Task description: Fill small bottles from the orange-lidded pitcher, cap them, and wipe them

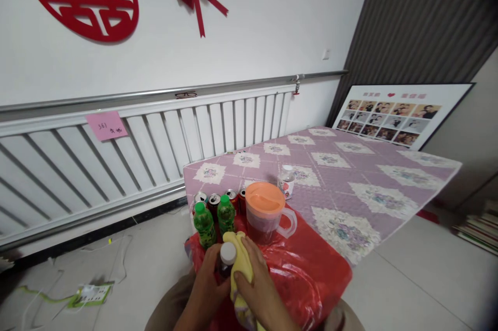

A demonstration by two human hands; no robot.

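A dark bottle with a white cap (228,253) stands in my left hand (208,281), whose fingers are wrapped round its side. My right hand (257,276) grips a yellow cloth (241,261) and presses it against the bottle's right side. Just beyond my hands are two green bottles with green caps, a nearer-left one (205,227) and another green bottle (226,214). Behind them stand several drink cans (213,201). To the right is a clear plastic pitcher (264,222) with an orange lid (265,198). The lower part of the dark bottle is hidden by my hands.
Red plastic sheeting (311,274) covers the near end of the table, over a purple floral tablecloth (334,185). A clear bottle with a white cap (287,183) stands behind the pitcher. A white radiator (155,144) runs along the wall; a power strip (91,293) lies on the floor.
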